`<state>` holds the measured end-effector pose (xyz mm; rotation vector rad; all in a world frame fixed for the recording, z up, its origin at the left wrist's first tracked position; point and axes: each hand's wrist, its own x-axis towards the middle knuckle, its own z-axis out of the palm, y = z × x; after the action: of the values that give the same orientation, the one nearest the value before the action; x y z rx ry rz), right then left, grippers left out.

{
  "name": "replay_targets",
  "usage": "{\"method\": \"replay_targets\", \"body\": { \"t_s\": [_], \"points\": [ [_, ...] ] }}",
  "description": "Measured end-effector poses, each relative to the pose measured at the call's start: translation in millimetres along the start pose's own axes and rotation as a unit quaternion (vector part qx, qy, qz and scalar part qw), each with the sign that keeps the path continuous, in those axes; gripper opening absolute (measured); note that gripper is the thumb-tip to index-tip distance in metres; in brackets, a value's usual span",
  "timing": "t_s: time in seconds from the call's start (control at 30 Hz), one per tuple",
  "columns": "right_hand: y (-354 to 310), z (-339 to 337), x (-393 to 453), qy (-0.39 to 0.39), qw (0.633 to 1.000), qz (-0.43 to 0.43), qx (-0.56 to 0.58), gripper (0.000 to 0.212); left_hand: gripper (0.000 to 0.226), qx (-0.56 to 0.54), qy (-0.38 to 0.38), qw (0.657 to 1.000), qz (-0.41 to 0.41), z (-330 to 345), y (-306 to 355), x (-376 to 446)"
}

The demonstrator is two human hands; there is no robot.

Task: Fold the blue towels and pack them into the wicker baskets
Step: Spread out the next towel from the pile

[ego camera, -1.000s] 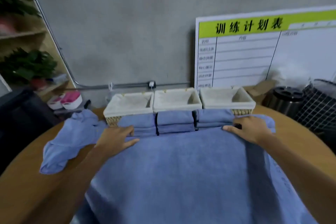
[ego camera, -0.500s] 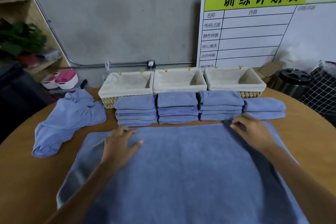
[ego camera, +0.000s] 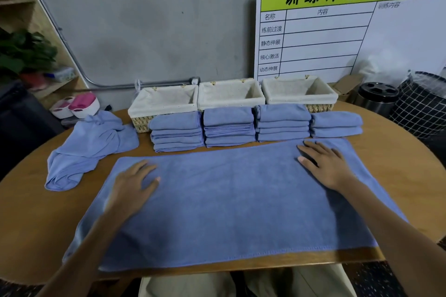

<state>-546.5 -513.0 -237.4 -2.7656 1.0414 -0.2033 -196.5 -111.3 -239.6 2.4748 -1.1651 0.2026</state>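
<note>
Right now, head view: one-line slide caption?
Both hands, left and right, flat on a spread towel; folded stacks before three empty baskets.

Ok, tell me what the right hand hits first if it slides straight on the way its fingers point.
Probably the third stack of folded towels: the right hand lies flat on the spread towel, fingers aimed up-left at that stack's base, though depth is hard to judge.

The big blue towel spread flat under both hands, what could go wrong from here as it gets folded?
1. The towel's far edge lies close against the folded stacks; lifting it for a fold might nudge or topple them.
2. Its near edge reaches the table's front edge, so it may slip toward the lap.
3. The left hand and right hand press only near the far corners; the near half could wrinkle.
</note>
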Motion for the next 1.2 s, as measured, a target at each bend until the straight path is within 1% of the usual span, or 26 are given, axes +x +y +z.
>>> {"method": "replay_targets", "body": {
  "t_s": [0.07, 0.1, 0.17, 0.23, 0.27, 0.33, 0.4, 0.43, 0.5, 0.57, 0.63, 0.7, 0.8, 0.87, 0.93, 0.97, 1.0, 1.07, 1.13, 1.2],
  "points": [
    [-1, -2, -1, -0.003, 1.000, -0.003, 0.000, 0.055, 0.068, 0.039, -0.055, 0.998, -0.008, -2, 1, 0],
    [-2, -2, -1, -0.005, 1.000, -0.004, 0.000, 0.054, 0.060, 0.050, -0.075, 0.996, -0.021, -3, 3, 1],
    [-1, -1, -1, -0.002, 1.000, -0.007, -0.003, 0.054, 0.048, 0.044, -0.072, 0.996, -0.040, 1, 7, 3],
    [0, 0, 0, 0.022, 1.000, -0.012, 0.000, 0.052, 0.046, 0.052, -0.073, 0.995, -0.038, 2, 14, 3],
    [-1, -2, 2, 0.043, 0.999, -0.014, 0.005, 0.048, 0.044, 0.055, -0.069, 0.996, -0.031, 2, 15, 4],
    [-6, -11, 9, 0.104, 0.994, -0.019, 0.016, 0.034, 0.039, 0.036, -0.030, 0.999, 0.001, -3, 17, 16],
    [-15, -21, 22, 0.150, 0.988, -0.042, 0.015, 0.030, 0.036, 0.000, 0.020, 0.999, 0.026, -7, 23, 35],
    [-19, -22, 30, 0.153, 0.986, -0.056, 0.019, 0.029, 0.031, -0.011, 0.034, 0.999, 0.037, -6, 25, 45],
    [-26, -18, 43, 0.131, 0.987, -0.086, 0.023, 0.025, 0.027, -0.008, 0.035, 0.998, 0.049, 3, 30, 57],
    [-30, -7, 50, 0.127, 0.986, -0.103, 0.018, 0.019, 0.025, -0.007, 0.028, 0.999, 0.032, 18, 28, 62],
    [-32, 4, 50, 0.159, 0.981, -0.106, 0.022, 0.014, 0.016, -0.016, 0.041, 0.999, 0.015, 26, 23, 65],
    [-32, 8, 49, 0.189, 0.975, -0.115, 0.018, 0.012, 0.009, 0.008, 0.057, 0.998, 0.029, 28, 21, 69],
    [-30, 8, 52, 0.197, 0.972, -0.131, 0.010, 0.013, 0.009, 0.045, 0.082, 0.993, 0.066, 24, 30, 70],
    [-32, 4, 52, 0.190, 0.973, -0.127, 0.034, 0.014, 0.009, 0.024, 0.091, 0.993, 0.076, 18, 36, 71],
    [-35, -5, 47, 0.187, 0.971, -0.128, 0.075, 0.012, 0.005, -0.023, 0.099, 0.991, 0.087, 12, 38, 72],
    [-36, -9, 43, 0.191, 0.968, -0.126, 0.105, 0.011, 0.005, -0.045, 0.104, 0.990, 0.090, 8, 37, 71],
    [-36, -13, 37, 0.195, 0.963, -0.125, 0.137, 0.012, 0.012, -0.054, 0.105, 0.988, 0.097, 6, 36, 68],
    [-32, -15, 26, 0.186, 0.960, -0.133, 0.158, 0.021, 0.025, -0.061, 0.081, 0.986, 0.132, 6, 32, 55],
    [-29, -8, 14, 0.159, 0.965, -0.177, 0.109, 0.033, 0.034, -0.088, 0.035, 0.984, 0.152, 9, 26, 41],
    [-24, -2, 9, 0.133, 0.967, -0.206, 0.075, 0.041, 0.037, -0.101, 0.012, 0.983, 0.152, 11, 20, 40]
  ]
}}
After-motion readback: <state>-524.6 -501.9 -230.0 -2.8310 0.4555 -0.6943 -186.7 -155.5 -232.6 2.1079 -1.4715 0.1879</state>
